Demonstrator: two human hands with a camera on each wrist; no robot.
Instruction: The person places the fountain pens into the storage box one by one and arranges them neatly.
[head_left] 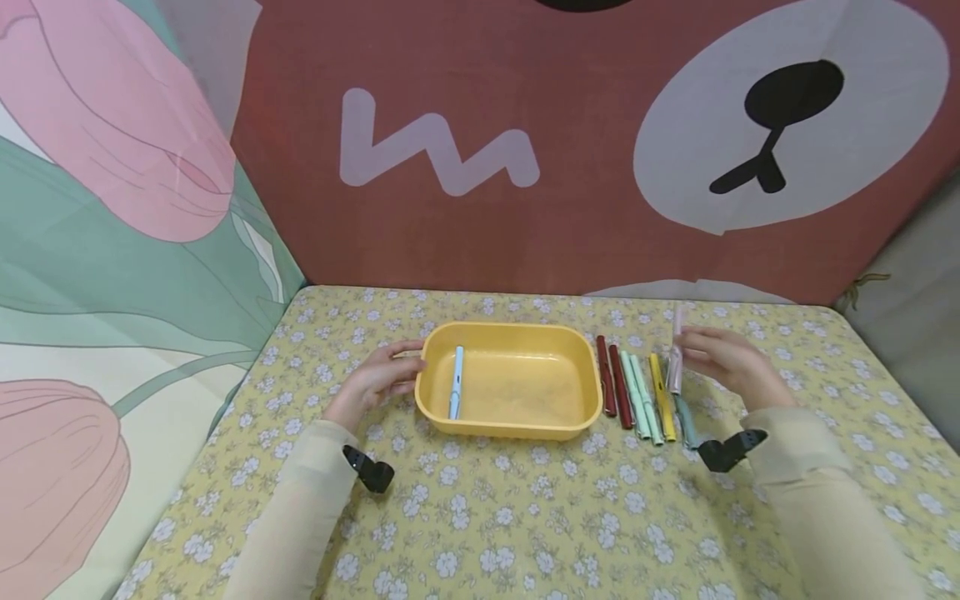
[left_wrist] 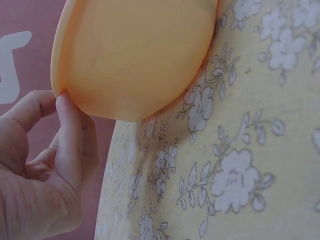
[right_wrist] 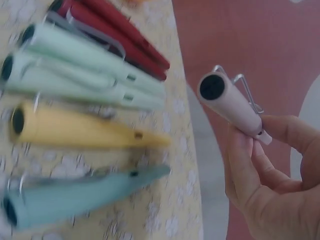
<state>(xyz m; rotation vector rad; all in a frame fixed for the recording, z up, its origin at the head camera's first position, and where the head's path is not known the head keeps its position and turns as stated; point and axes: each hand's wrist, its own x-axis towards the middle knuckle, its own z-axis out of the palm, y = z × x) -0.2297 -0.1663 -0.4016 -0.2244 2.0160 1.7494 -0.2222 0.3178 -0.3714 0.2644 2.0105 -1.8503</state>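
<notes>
My left hand [head_left: 381, 377] pinches the left rim of a yellow plastic tray [head_left: 510, 432], thumb and finger on the edge in the left wrist view. Inside the tray, near its left end, lies a light blue pen [head_left: 457, 383]. With thumb and fingertips my right hand [head_left: 726, 360] holds a pale pink capped pen [right_wrist: 232, 106], raised above the tabletop, its dark round end and wire clip showing. Below it on the cloth is a teal pen [right_wrist: 87, 197], beside a yellow pen [right_wrist: 85, 125].
Left of the yellow pen lie two mint green pens [right_wrist: 95, 52] and two dark red pens [head_left: 621, 387], close by the tray's right side. A yellow floral cloth [head_left: 480, 517] covers the table. A printed backdrop [head_left: 450, 233] rises behind the table's far edge.
</notes>
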